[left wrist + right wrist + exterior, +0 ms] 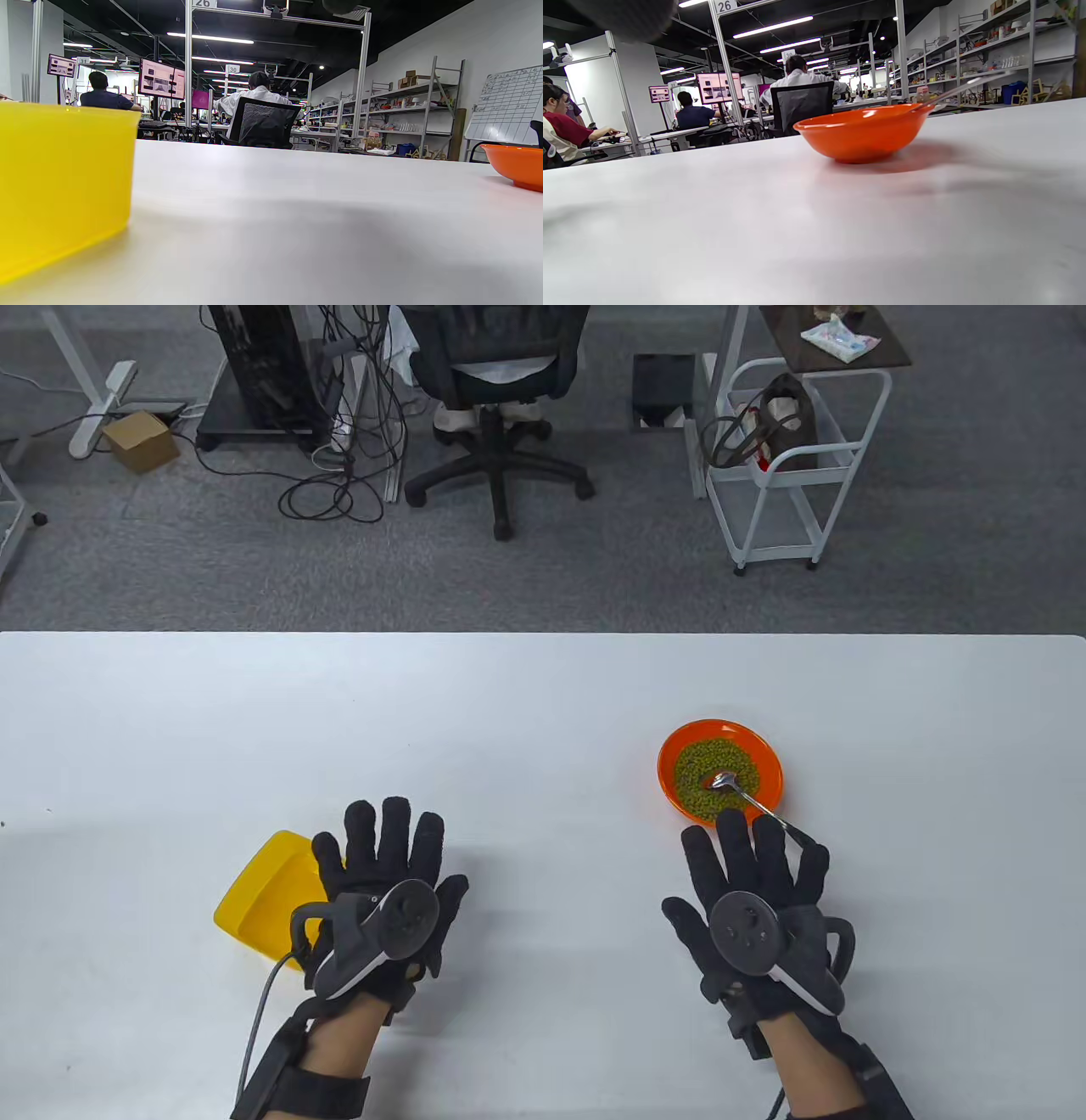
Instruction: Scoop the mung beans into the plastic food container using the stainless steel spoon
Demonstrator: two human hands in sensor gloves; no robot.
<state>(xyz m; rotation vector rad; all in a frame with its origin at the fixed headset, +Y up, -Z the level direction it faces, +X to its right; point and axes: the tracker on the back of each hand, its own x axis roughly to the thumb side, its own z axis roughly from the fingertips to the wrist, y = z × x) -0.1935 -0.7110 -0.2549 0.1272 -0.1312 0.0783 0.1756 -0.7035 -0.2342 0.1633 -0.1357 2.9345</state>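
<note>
An orange bowl point(679, 751) holds mung beans point(694, 779) at the right of the white table point(526, 704). A stainless steel spoon point(740, 787) lies in it, handle sticking out toward me over the rim. My right hand point(751, 891) lies flat and open on the table just in front of the bowl, holding nothing. A yellow plastic container point(259, 891) stands at the left. My left hand point(386, 882) lies flat and open right beside it, empty. The container point(59, 186) and bowl point(515, 163) show in the left wrist view, the bowl point(861, 131) and spoon handle point(967, 87) in the right wrist view.
The table's far edge runs across the middle of the table view. Beyond it on the floor are an office chair point(496, 398), a white cart point(793, 458) and cables point(339, 475).
</note>
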